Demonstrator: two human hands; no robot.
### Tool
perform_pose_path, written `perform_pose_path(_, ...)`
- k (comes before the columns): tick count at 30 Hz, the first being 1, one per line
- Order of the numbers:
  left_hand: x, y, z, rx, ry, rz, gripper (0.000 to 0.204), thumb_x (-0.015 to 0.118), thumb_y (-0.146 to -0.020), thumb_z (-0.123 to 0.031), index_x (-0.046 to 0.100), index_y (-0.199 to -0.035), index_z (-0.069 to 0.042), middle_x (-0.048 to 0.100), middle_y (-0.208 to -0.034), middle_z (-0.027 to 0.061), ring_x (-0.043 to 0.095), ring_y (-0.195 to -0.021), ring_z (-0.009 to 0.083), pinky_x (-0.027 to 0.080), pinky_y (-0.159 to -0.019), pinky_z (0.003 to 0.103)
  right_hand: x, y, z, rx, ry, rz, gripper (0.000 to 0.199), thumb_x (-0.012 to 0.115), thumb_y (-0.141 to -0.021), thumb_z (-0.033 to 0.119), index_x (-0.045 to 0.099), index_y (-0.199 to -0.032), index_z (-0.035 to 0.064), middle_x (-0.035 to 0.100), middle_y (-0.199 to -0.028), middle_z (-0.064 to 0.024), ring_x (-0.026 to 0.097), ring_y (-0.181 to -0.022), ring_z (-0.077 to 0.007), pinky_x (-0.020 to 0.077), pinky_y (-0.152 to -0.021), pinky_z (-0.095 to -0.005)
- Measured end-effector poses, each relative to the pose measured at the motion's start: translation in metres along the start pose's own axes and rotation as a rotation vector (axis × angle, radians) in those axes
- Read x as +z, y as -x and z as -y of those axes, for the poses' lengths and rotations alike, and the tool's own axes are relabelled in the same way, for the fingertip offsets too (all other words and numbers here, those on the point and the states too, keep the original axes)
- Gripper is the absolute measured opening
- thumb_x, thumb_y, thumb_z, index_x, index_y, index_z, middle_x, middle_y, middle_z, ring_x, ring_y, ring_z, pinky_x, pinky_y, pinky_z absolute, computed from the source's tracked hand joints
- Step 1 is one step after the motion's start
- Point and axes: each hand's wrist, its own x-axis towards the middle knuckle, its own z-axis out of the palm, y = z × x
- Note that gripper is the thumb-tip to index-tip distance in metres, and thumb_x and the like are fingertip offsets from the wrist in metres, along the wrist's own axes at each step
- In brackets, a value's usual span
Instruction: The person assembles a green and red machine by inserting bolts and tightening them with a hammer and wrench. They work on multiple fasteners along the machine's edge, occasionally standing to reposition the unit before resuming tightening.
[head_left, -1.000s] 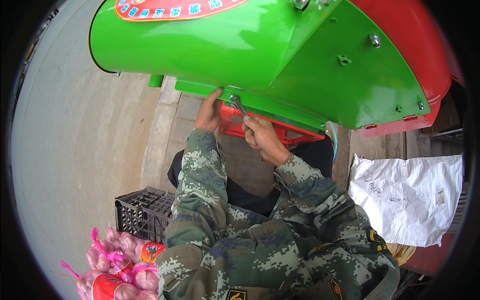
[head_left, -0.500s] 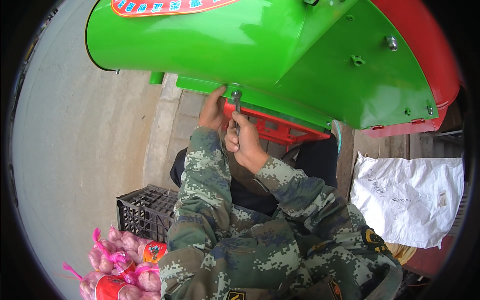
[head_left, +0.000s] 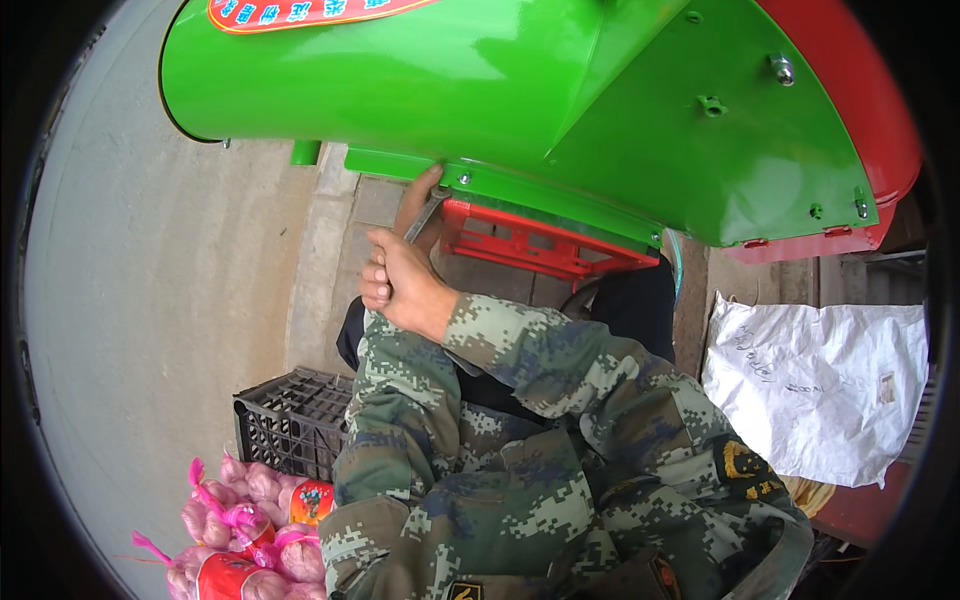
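My right hand (head_left: 408, 290) is closed around the handle of a metal wrench (head_left: 428, 213). The wrench slants up, its head off to the left of a bolt (head_left: 464, 178) on the green flange (head_left: 530, 192). Behind the wrench, my left hand (head_left: 418, 200) reaches up to the flange, one digit's tip lying on its edge just left of the bolt. The rest of that hand is hidden by the right hand and the flange. Above both hands spreads the green machine housing (head_left: 380, 90), with a red frame (head_left: 540, 245) beneath the flange.
A red drum-like part (head_left: 850, 80) joins the housing at right. To the lower left are a black plastic crate (head_left: 290, 425) and mesh bags of garlic (head_left: 250, 520). On the right lies a white woven sack (head_left: 815, 390). Concrete ground (head_left: 180, 300) extends along the left.
My right hand has drawn the wrench off the bolt, down and to the left, tilting it. The left hand stays at the flange, now partly covered. The view has shifted slightly.
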Motion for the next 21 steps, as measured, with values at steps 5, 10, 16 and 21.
perform_pose_path(5, 0.032, 0.001, -0.005, 0.064, -0.004, -0.170, 0.038, 0.064, -0.094, -0.026, 0.057, -0.125, -0.004, 0.065, -0.119, 0.0091, 0.062, -0.108, 0.0207, 0.051, -0.092, 0.037, -0.056, 0.078, 0.020, -0.297, 0.688, -0.040, 0.041, 0.047, -0.103, 0.045, 0.044, -0.082, 0.0108, 0.044, -0.053, -0.0013, 0.033, -0.041, -0.0074, 0.0223, -0.039, -0.0241)
perform_pose_path(10, 0.014, -0.009, -0.003, 0.129, -0.080, -0.107, 0.037, 0.062, -0.095, -0.023, 0.056, -0.126, -0.004, 0.064, -0.120, 0.0090, 0.062, -0.108, 0.0207, 0.051, -0.094, 0.038, -0.083, 0.096, 0.059, -0.276, 0.678, -0.009, 0.045, 0.035, -0.106, 0.049, 0.043, -0.083, 0.0107, 0.043, -0.050, -0.0039, 0.029, -0.039, -0.0069, 0.0209, -0.038, -0.0235)
perform_pose_path(16, 0.011, -0.009, -0.001, 0.105, -0.069, -0.106, 0.036, 0.062, -0.095, -0.023, 0.056, -0.125, -0.004, 0.064, -0.119, 0.0086, 0.063, -0.107, 0.0205, 0.051, -0.093, 0.038, -0.084, 0.089, 0.065, -0.206, 0.490, 0.099, 0.043, 0.032, -0.107, 0.045, 0.043, -0.082, 0.0118, 0.042, -0.048, -0.0043, 0.028, -0.037, -0.0076, 0.0207, -0.036, -0.0238)
perform_pose_path(21, 0.011, -0.009, -0.001, 0.114, -0.063, -0.113, 0.037, 0.063, -0.094, -0.022, 0.056, -0.126, -0.004, 0.064, -0.118, 0.0084, 0.063, -0.107, 0.0205, 0.051, -0.093, 0.038, -0.091, 0.084, 0.068, -0.230, 0.466, 0.135, 0.043, 0.033, -0.107, 0.044, 0.042, -0.080, 0.0122, 0.042, -0.048, -0.0037, 0.028, -0.036, -0.0079, 0.0207, -0.036, -0.0242)
